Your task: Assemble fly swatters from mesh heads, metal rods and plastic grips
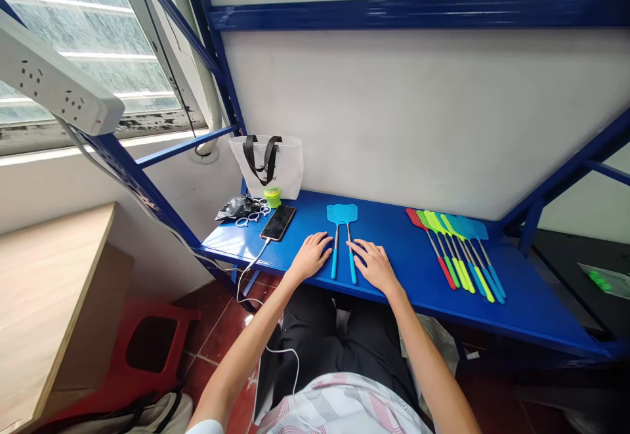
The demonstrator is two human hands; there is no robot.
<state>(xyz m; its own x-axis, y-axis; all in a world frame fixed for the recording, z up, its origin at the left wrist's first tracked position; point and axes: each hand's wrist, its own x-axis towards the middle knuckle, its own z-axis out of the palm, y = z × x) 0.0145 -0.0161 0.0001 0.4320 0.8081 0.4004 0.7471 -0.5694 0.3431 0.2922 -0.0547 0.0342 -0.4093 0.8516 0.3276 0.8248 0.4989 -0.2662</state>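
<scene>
Two blue fly swatters lie side by side on the blue table (394, 237), their heads overlapping at the far end. My left hand (312, 255) rests flat just left of the left swatter (335, 260), fingers stretched out. On the other side, my right hand (375, 263) lies with its fingers spread, its fingertips close to the handle of the right swatter (353, 266); whether they touch it I cannot tell. Farther right is a fanned row of several fly swatters (460, 257) in red, green, yellow and blue, with handles toward me.
A phone (278, 223) on a white charging cable (253, 262) lies at the left. Behind it are a green tub (272, 197), a black plastic bag (236, 207), white rings (253, 216) and a white tote bag (290, 168). Blue frame posts (224, 73) rise around the table.
</scene>
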